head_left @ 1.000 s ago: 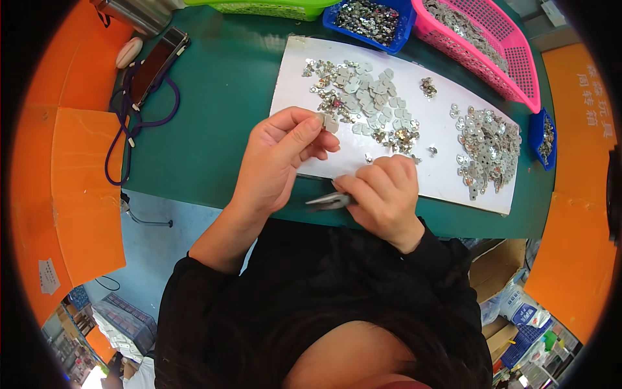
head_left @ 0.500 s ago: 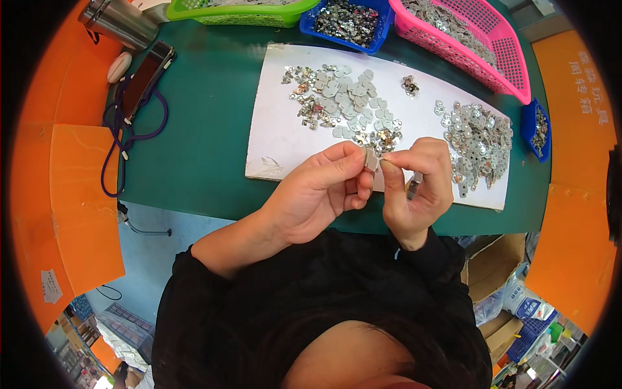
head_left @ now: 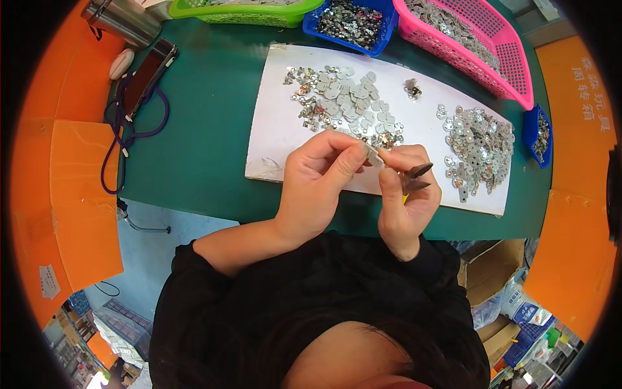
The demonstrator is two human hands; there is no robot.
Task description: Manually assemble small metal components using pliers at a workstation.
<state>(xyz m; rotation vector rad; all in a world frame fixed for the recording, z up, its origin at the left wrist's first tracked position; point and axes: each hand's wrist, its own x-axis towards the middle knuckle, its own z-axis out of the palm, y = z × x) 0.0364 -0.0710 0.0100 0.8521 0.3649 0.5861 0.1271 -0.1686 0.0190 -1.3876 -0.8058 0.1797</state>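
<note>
My left hand (head_left: pixel 317 185) pinches a small flat grey piece (head_left: pixel 374 155) between thumb and fingertips, above the near edge of a white board (head_left: pixel 269 123). Thumb and forefinger of my right hand (head_left: pixel 405 214) meet at the piece's right end. Tucked in that same hand are pliers (head_left: pixel 416 179) with dark, parted jaws and a bit of yellow handle; the rest is hidden by the fingers. Just beyond my hands lies a heap of similar grey pieces (head_left: pixel 353 97), mixed with small shiny metal clips (head_left: pixel 311 115). Silvery metal plates (head_left: pixel 479 146) are heaped on the board's right side.
Along the far edge stand a green basket (head_left: pixel 243 14), a blue bin (head_left: pixel 382 42) of metal bits and a pink basket (head_left: pixel 512 61). A smaller blue bin (head_left: pixel 532 133) sits at right. A phone (head_left: pixel 148 78) with a purple cord and a steel flask (head_left: pixel 126 23) are at left.
My right hand has turned, bringing the pliers' jaws into clear view. My left hand has rolled more upright, and the grey piece is tilted differently between my fingertips.
</note>
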